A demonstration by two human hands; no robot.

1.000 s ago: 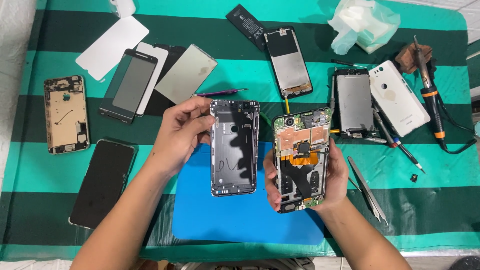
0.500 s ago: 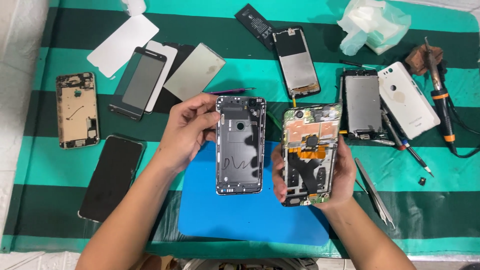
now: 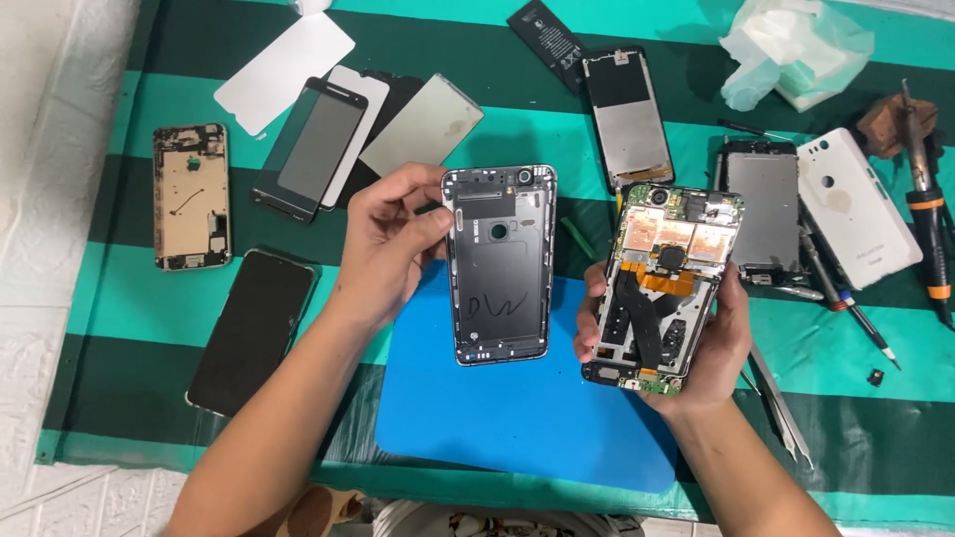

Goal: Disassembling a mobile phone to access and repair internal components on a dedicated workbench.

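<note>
The tabletop point(image 3: 119, 328) wears a cloth striped in bright and dark green, with a smooth blue mat point(image 3: 517, 428) laid over it near the front edge. Above that mat, both hands are raised side by side and apart, each clamped on its own piece. The left hand point(image 3: 383, 239) pinches a dark back cover point(image 3: 499, 264) by its left edge, thumb on the inner face; it is a hard, matte shell with a shiny metal rim and a round camera hole. The right hand point(image 3: 711, 343) cradles an opened phone body point(image 3: 665, 288) from below and behind, showing copper-coloured shields, black ribbon cables and a green board edge. Both pieces stand with their long axes running away from the person, nearly parallel, a narrow gap between them. Flat phone parts lie scattered further back and to the left. A white back cover point(image 3: 856, 209) and a soldering iron point(image 3: 925, 209) lie at the right.
</note>
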